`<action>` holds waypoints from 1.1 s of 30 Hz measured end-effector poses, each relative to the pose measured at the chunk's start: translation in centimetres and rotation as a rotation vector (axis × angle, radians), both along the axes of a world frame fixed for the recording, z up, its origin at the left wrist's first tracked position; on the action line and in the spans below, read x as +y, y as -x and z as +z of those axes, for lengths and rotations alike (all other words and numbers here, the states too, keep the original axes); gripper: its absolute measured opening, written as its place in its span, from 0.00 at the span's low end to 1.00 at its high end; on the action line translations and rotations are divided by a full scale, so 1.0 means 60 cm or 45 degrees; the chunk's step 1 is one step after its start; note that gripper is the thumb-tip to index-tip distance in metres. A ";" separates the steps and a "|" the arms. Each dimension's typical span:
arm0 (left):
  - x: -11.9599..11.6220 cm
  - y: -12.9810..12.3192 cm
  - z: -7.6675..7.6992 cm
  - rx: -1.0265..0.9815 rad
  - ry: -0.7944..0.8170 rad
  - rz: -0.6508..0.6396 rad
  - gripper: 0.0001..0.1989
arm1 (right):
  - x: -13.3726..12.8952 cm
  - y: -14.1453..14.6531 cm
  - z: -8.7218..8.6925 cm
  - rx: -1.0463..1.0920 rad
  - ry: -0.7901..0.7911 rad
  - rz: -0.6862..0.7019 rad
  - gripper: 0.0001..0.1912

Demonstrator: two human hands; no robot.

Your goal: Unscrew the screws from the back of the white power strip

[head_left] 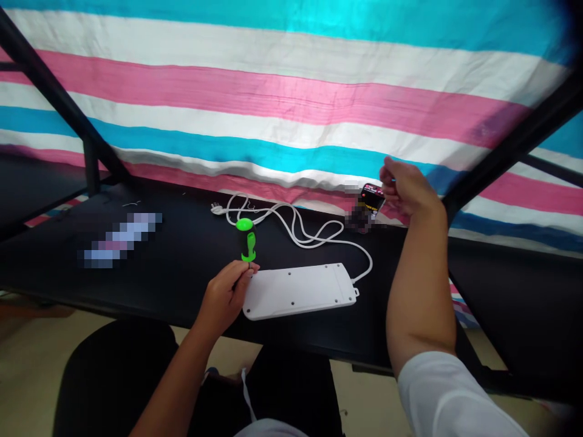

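Screwdriver is what I see first: it stands nearly upright on the black counter, long axis close to vertical, its bright green handle up with a rounded knob at the top and its tip pointing down, hidden in my left hand. That grip is closed around the lower end of the tool, just at the left end of the power strip. The strip lies flat, underside up, a smooth white plastic slab with rounded corners and small screw holes dotted over it; its long axis runs left to right along the near edge of the counter. From its right end a white cable loops back in loose curls to a plug further left and behind. Further right, my right hand is raised near the back of the counter, fingers curled together beside a small black packet with red and yellow print; I cannot tell whether that grip actually touches it. Behind everything hangs a woven sheet in pink, white and turquoise stripes.
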State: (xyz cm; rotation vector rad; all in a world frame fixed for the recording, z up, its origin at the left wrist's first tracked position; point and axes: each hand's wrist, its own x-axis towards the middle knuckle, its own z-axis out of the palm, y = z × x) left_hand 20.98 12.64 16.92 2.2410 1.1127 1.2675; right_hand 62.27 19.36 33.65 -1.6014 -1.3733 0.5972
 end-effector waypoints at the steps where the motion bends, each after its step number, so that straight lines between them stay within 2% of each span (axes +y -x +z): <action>1: 0.000 0.000 0.000 0.001 0.005 -0.004 0.10 | -0.013 0.028 0.014 0.109 -0.104 0.132 0.20; 3: 0.000 0.002 0.000 0.008 0.015 -0.016 0.10 | -0.039 0.102 0.031 0.113 -0.235 0.501 0.13; 4: 0.000 0.003 0.000 0.015 0.022 -0.023 0.11 | -0.049 0.146 0.034 0.084 -0.273 0.744 0.12; 6: 0.000 0.006 -0.001 0.031 0.045 -0.027 0.11 | -0.064 0.231 0.029 -0.032 -0.274 1.245 0.18; 8: 0.000 0.009 -0.002 0.038 0.064 -0.014 0.11 | -0.070 0.300 0.017 -0.180 -0.284 1.573 0.18; 9: 0.000 0.010 -0.002 0.039 0.069 -0.007 0.10 | -0.072 0.323 0.010 -0.238 -0.310 1.646 0.18; 11: 0.000 0.011 -0.002 0.040 0.072 0.005 0.11 | -0.074 0.349 -0.002 -0.320 -0.389 1.619 0.20; 13: 0.001 0.010 -0.002 0.045 0.077 0.016 0.10 | -0.074 0.356 -0.012 -0.372 -0.476 1.477 0.20; 16: 0.003 0.008 -0.001 0.041 0.075 0.053 0.10 | -0.072 0.358 -0.026 -0.387 -0.615 1.252 0.09; 19: 0.005 0.007 -0.003 0.025 0.051 0.097 0.11 | -0.070 0.375 -0.046 -0.341 -0.723 1.058 0.16; 23: 0.007 0.006 -0.009 -0.029 -0.006 0.206 0.10 | -0.074 0.407 -0.074 -0.334 -0.734 0.850 0.23; 27: 0.004 0.004 -0.010 -0.064 -0.055 0.250 0.10 | -0.086 0.411 -0.074 -0.283 -0.648 0.694 0.26; 29: 0.002 0.003 -0.005 -0.059 -0.064 0.213 0.10 | -0.087 0.398 -0.059 -0.219 -0.573 0.797 0.23; 31: 0.000 0.002 0.000 -0.046 -0.066 0.168 0.11 | -0.082 0.382 -0.044 -0.139 -0.459 1.108 0.17; 33: -0.001 0.001 0.003 -0.033 -0.067 0.127 0.11 | -0.070 0.371 -0.036 -0.043 -0.334 1.415 0.16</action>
